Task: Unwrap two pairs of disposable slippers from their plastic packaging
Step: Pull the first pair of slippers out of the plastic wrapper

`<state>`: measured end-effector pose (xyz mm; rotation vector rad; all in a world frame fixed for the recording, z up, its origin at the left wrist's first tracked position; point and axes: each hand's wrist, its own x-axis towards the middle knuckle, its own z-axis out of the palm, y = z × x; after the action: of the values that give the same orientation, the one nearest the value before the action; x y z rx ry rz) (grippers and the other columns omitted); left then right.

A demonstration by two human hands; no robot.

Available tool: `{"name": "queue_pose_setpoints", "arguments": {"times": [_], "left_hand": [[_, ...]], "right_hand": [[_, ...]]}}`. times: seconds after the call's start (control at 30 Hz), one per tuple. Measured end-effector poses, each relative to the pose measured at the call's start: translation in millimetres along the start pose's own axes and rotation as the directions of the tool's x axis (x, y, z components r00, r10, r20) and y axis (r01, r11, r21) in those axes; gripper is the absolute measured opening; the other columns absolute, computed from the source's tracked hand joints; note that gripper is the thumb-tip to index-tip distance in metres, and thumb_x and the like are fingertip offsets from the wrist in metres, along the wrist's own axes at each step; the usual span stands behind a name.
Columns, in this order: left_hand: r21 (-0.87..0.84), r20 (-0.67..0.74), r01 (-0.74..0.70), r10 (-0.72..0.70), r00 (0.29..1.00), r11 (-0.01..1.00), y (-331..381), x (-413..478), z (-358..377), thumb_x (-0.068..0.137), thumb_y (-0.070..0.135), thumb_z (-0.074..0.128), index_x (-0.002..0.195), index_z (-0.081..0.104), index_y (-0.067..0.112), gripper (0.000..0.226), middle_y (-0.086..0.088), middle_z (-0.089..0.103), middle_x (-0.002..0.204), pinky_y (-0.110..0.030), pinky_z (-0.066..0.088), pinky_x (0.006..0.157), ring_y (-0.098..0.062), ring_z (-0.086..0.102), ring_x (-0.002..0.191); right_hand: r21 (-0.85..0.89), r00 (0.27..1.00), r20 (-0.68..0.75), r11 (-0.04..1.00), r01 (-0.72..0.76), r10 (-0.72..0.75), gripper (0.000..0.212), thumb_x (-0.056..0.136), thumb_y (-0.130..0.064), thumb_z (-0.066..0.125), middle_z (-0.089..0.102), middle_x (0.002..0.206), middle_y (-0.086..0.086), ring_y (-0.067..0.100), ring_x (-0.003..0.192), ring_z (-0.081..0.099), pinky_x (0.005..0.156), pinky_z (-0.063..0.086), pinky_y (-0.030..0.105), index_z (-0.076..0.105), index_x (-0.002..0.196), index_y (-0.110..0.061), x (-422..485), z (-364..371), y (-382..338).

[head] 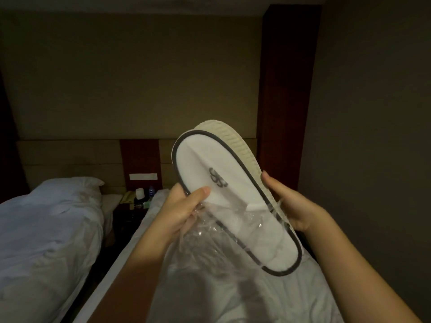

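I hold a pair of white disposable slippers [224,183] with dark grey trim and a beige ribbed sole, raised above the bed. Its toe half sticks out of a clear plastic bag [210,231]; the heel half is still inside the bag. My left hand [184,206] grips the slipper's left edge with the thumb on top, pinching the bag's crumpled mouth. My right hand [291,206] grips the right edge and sole, fingers behind it. A second pair is not in sight.
A white bed [233,294] lies under my arms. Another white bed [46,229] with a pillow stands on the left across a narrow gap. Between the headboards, a nightstand [137,199] carries a phone, a cup and bottles. A dark wall runs along the right.
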<state>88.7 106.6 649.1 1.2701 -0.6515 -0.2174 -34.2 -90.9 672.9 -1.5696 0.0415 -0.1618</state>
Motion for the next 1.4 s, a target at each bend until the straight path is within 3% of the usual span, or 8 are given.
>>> {"name": "queue_pose_setpoints", "arguments": {"times": [0.13,0.3,0.47,0.73,0.83,1.0,1.2,1.4], "left_hand": [[-0.080,0.070,-0.010,0.016,0.997,0.997,2.8,-3.0,-1.5,0.088,-0.002,0.056,0.099,0.058,0.014,0.020,0.009,0.077,0.070,-0.017,0.054,0.050,-0.006,0.073,0.064],[-0.127,0.122,-0.022,0.038,0.992,0.992,1.9,-2.0,-3.8,0.085,0.007,0.060,0.101,0.057,0.017,0.020,0.010,0.077,0.075,-0.020,0.056,0.053,-0.008,0.074,0.070],[-0.160,0.208,-0.021,0.054,0.977,0.987,-0.1,-3.2,2.5,0.064,0.023,0.070,0.109,0.058,0.017,0.047,0.000,0.078,0.089,-0.024,0.058,0.060,-0.015,0.074,0.081],[-0.171,0.257,-0.004,0.049,0.965,0.985,-10.7,3.4,17.5,0.082,0.006,0.062,0.096,0.063,0.011,0.014,0.001,0.078,0.077,-0.021,0.057,0.053,-0.014,0.075,0.070],[-0.197,0.224,-0.004,0.049,0.973,0.980,-15.7,9.8,21.5,0.069,0.020,0.070,0.098,0.064,0.014,0.030,0.000,0.079,0.082,-0.022,0.057,0.056,-0.015,0.075,0.076],[-0.241,0.193,-0.001,0.049,0.980,0.971,-26.5,23.3,30.6,0.062,0.027,0.079,0.084,0.075,0.029,0.022,0.001,0.078,0.089,-0.030,0.058,0.057,-0.018,0.075,0.082],[-0.247,0.313,0.064,0.017,0.950,0.967,-55.7,26.9,71.6,0.067,0.030,0.076,0.089,0.075,0.035,0.023,0.002,0.078,0.094,-0.038,0.059,0.063,-0.019,0.074,0.086],[-0.241,0.388,0.123,-0.021,0.921,0.963,-80.8,14.9,146.8,0.062,0.037,0.077,0.091,0.075,0.032,0.030,-0.002,0.078,0.096,-0.053,0.057,0.079,-0.026,0.072,0.093]], "right_hand": [[0.159,0.999,-0.024,0.986,0.041,-0.038,0.121,0.034,-0.056,0.090,0.060,0.099,0.022,0.034,0.095,0.059,0.089,0.048,0.042,0.050,0.122,0.017,-1.7,1.4,12.1],[0.360,0.988,0.064,0.926,0.111,-0.143,0.066,0.029,-0.040,0.098,0.075,0.085,0.011,0.021,0.074,0.073,0.068,0.058,0.030,0.078,0.083,-0.007,-3.9,5.2,15.5],[0.418,0.989,0.144,0.907,-0.044,-0.019,0.066,0.024,-0.035,0.099,0.077,0.085,0.010,0.021,0.075,0.074,0.063,0.060,0.030,0.081,0.084,-0.013,-12.9,7.0,21.5],[0.102,0.981,-0.128,0.982,0.158,-0.145,0.083,0.045,-0.057,0.088,0.075,0.105,-0.008,0.008,0.095,0.071,0.073,0.056,0.023,0.061,0.118,-0.028,-33.7,-8.9,10.9],[-0.293,0.905,-0.304,0.933,0.207,-0.297,0.085,0.061,-0.063,0.073,0.060,0.133,-0.006,0.012,0.115,0.061,0.095,0.051,0.033,0.046,0.136,-0.033,-40.2,-20.1,0.1],[-0.640,0.684,-0.545,0.768,0.034,-0.484,0.113,0.052,-0.072,0.070,0.036,0.143,-0.016,0.007,0.126,0.039,0.095,0.043,0.025,0.017,0.148,-0.043,-62.7,-42.5,-3.9],[-0.772,0.541,-0.600,0.604,-0.198,-0.590,0.097,0.068,-0.084,0.043,0.032,0.125,-0.015,0.008,0.124,0.031,0.096,0.031,0.032,0.008,0.149,-0.043,-91.4,-59.7,15.2],[-0.697,0.417,-0.698,0.685,-0.212,-0.582,0.083,0.069,-0.072,0.061,0.046,0.134,-0.017,0.000,0.112,0.050,0.082,0.043,0.018,0.028,0.140,-0.046,-134.4,-90.0,26.2]]}}
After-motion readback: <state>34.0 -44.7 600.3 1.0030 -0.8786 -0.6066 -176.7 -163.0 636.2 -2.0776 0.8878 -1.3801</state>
